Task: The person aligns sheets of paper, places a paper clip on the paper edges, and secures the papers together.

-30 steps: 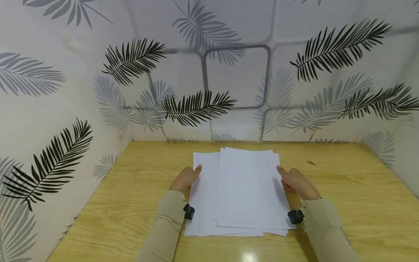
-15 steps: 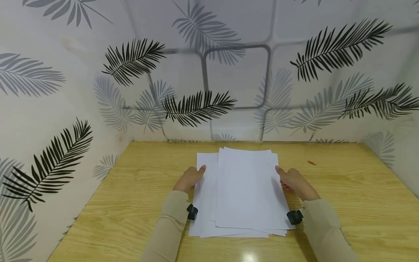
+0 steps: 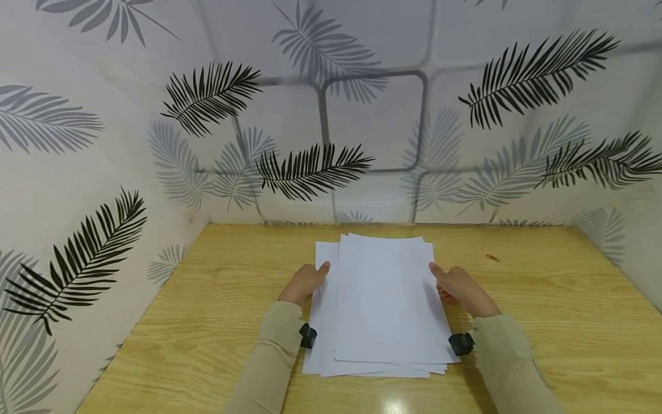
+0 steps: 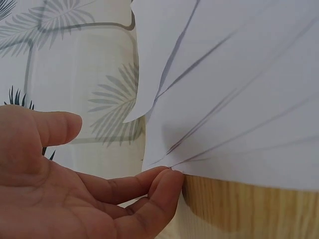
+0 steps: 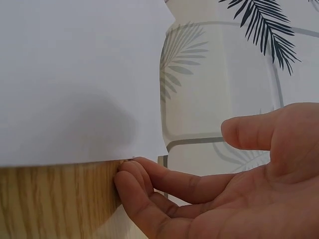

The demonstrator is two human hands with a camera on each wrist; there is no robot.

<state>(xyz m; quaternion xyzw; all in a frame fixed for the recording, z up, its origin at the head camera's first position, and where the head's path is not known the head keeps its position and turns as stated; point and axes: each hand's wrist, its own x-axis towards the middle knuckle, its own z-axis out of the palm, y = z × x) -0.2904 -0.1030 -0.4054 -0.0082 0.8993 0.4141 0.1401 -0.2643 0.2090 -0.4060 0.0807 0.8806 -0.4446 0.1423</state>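
Note:
A loose stack of white paper sheets (image 3: pixel 388 299) lies on the table between my two hands. The top sheets sit to the right, and lower sheets (image 3: pixel 322 322) stick out on the left and at the near end. My left hand (image 3: pixel 304 283) is at the left edge; in the left wrist view its fingertips touch the edge of the paper (image 4: pixel 224 109) and its thumb stands apart. My right hand (image 3: pixel 462 287) is at the right edge. Its fingertips meet the sheets' edge (image 5: pixel 75 89) in the right wrist view, thumb raised and holding nothing.
An orange paper clip (image 3: pixel 493 257) lies on the wooden table (image 3: pixel 558 287) behind and to the right of the stack. Leaf-patterned walls (image 3: pixel 362 126) stand at the back and sides. Dark wrist cameras (image 3: pixel 461 344) overhang the stack's lower edges.
My hands have moved closer together, the left to the right and the right slightly left. The lower sheets have slid right and the top ones left, so they overlap more.

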